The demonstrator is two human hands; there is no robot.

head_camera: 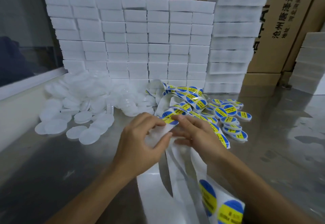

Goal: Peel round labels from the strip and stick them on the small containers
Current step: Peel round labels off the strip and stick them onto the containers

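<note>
My left hand (140, 141) holds a small white round container (154, 138) in its curled fingers at the table's middle. My right hand (195, 132) pinches a blue-and-yellow round label (171, 119) at the container's far edge. The white backing strip (175, 171) runs from under my hands toward me, with more labels (221, 204) on its near end. A tangled length of the label strip (186, 98) lies behind my hands. A pile of unlabelled white containers (84, 107) spreads at the left. Several labelled containers (228, 116) lie at the right.
The table (52, 162) is shiny metal. A wall of stacked white foam blocks (137, 39) stands along the back, with cardboard boxes (281, 21) behind and to the right. A window ledge (26, 81) runs along the left.
</note>
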